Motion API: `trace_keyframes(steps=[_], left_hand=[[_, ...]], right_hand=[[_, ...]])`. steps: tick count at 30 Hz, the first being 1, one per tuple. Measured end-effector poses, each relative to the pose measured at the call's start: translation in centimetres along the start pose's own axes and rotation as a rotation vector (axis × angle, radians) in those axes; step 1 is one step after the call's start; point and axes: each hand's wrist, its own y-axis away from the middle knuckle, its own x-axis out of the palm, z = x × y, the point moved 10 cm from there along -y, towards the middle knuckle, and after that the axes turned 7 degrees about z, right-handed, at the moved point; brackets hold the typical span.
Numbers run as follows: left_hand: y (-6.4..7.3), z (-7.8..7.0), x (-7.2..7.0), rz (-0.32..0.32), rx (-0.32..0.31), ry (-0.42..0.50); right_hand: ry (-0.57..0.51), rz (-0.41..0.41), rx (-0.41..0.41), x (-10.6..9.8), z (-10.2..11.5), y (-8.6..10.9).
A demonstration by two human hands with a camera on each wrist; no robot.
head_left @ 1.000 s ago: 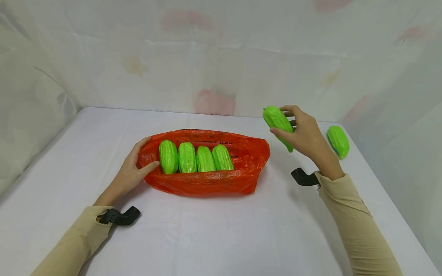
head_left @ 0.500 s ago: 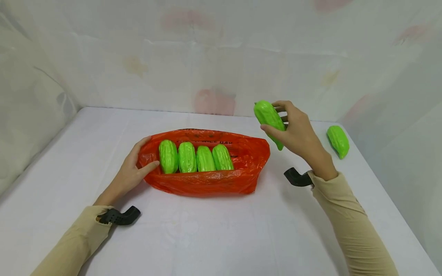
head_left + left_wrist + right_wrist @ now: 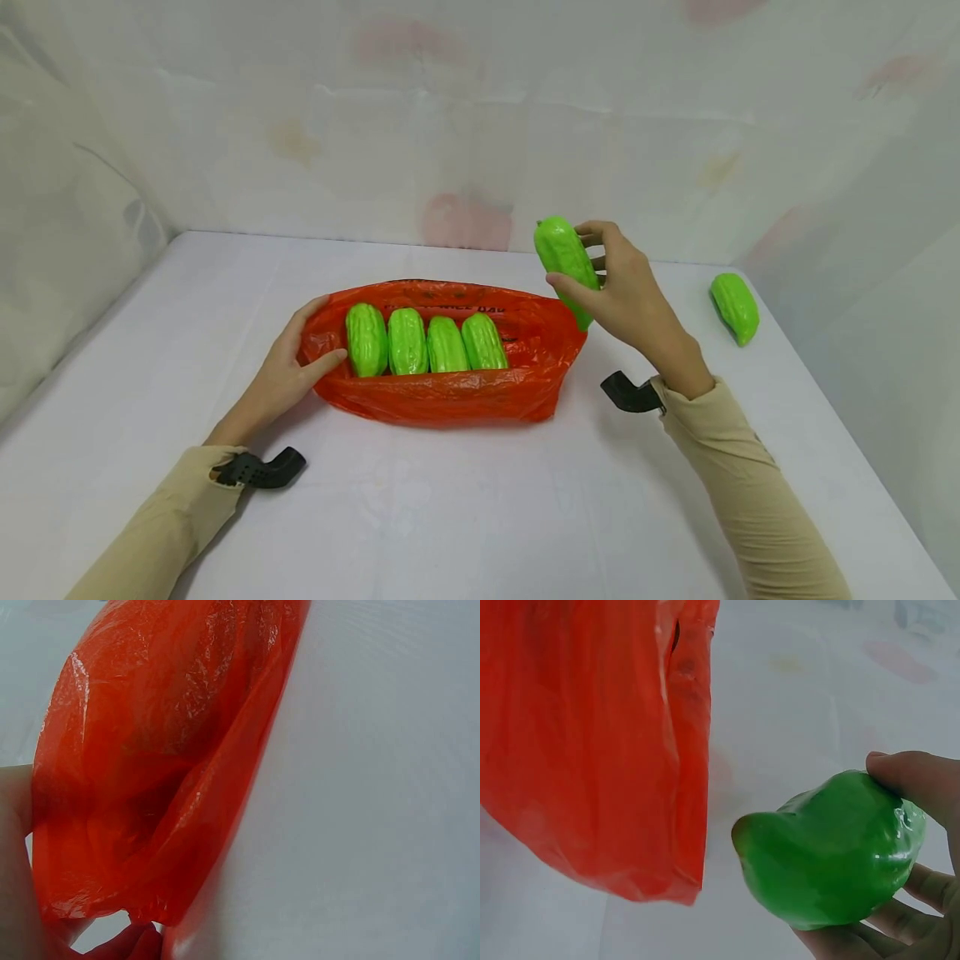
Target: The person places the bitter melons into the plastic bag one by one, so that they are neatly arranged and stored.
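Note:
A red plastic bag (image 3: pixel 450 402) lies on the table with its mouth spread open. Inside it, several bright green bitter gourds (image 3: pixel 407 342) stand side by side in a row, with room at the right end. My left hand (image 3: pixel 279 377) holds the bag's left end, thumb over the rim. In the left wrist view, fingers lie against the red plastic (image 3: pixel 142 787). My right hand (image 3: pixel 628 293) grips another bitter gourd (image 3: pixel 564 257) between thumb and fingers, raised above the bag's right end. The right wrist view shows this gourd's tip (image 3: pixel 817 855) beside the bag (image 3: pixel 592 750).
One more bitter gourd (image 3: pixel 735 308) lies on the white table (image 3: pixel 450 517) near its right edge. A pale stained sheet (image 3: pixel 360 150) hangs behind the table. Black curved mounts (image 3: pixel 262 468) sit on both wrists.
My right hand has carried its bitter gourd leftward, from right of the bag to over the bag's right end. The left hand and the bag have stayed in place.

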Motion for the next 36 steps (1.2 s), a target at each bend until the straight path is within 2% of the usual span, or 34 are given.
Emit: trace_keyframes(steps=[5,12,17,29,36], left_hand=[[0.0,0.1,0.0,0.001,-0.007,-0.005],[0.0,-0.2,0.0,0.000,-0.006,-0.005],[0.1,-0.2,0.0,-0.002,-0.003,-0.011],[0.0,-0.1,-0.1,-0.007,-0.002,-0.016],[0.0,-0.1,-0.1,-0.010,-0.002,-0.021]], right_hand=[[-0.018,0.046,-0.009,1.3,0.1,-0.2],[-0.076,0.150,0.033,3.8,-0.2,-0.3],[-0.077,0.199,0.049,4.9,0.0,-0.1],[0.040,0.231,0.012,5.5,0.8,0.2],[0.012,0.294,0.014,6.3,1.0,0.4]])
